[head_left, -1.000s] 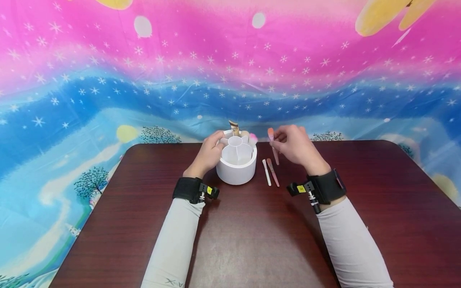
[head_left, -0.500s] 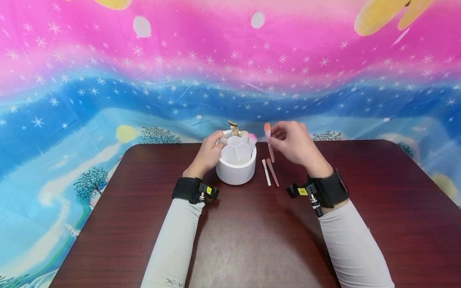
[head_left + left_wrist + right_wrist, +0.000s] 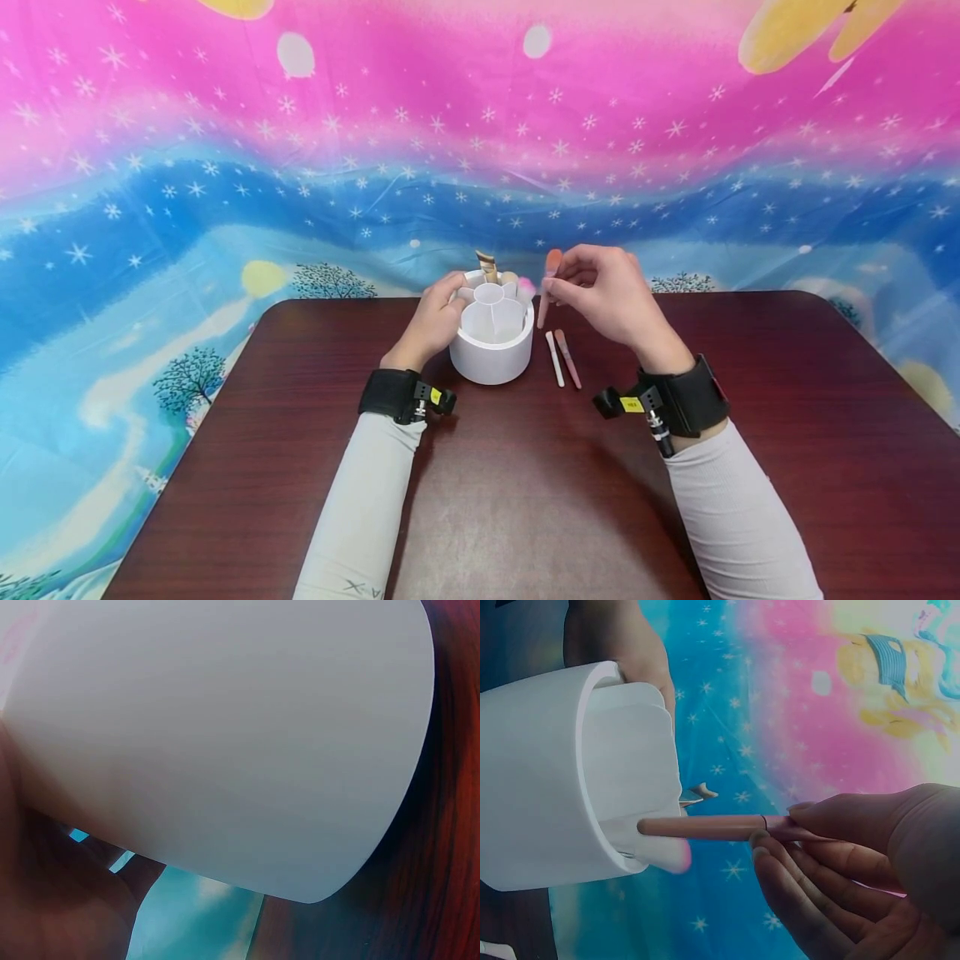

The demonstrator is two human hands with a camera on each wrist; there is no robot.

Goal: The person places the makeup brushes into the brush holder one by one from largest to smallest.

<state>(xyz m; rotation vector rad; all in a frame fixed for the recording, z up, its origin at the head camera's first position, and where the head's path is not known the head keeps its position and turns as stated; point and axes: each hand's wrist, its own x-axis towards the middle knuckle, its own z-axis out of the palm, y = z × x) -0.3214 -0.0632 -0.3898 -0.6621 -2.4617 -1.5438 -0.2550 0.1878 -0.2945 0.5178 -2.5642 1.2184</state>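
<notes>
A round white makeup brush holder (image 3: 491, 362) with petal-shaped compartments stands on the table. My left hand (image 3: 431, 321) grips its left side at the rim; in the left wrist view the holder's wall (image 3: 225, 750) hides most of the fingers. My right hand (image 3: 611, 292) pinches a pink makeup brush (image 3: 553, 262) with orange bristles, just right of the holder. Its bristles point up and its handle end (image 3: 660, 827) hangs down near the holder's rim. In the holder are a gold-coloured brush (image 3: 487, 267), a pale-tipped one (image 3: 509, 278) and a pink-tipped one (image 3: 527, 287).
Right of the holder, a white-handled brush (image 3: 554, 358) and a pink brush (image 3: 567, 360) lie side by side on the dark red wooden table (image 3: 487, 500). A colourful cloth (image 3: 450, 125) hangs behind the table's far edge.
My right hand has moved left and slightly up, bringing the pink brush closer to the holder. The brush's handle end now tilts toward the holder. My left hand and the holder stay put.
</notes>
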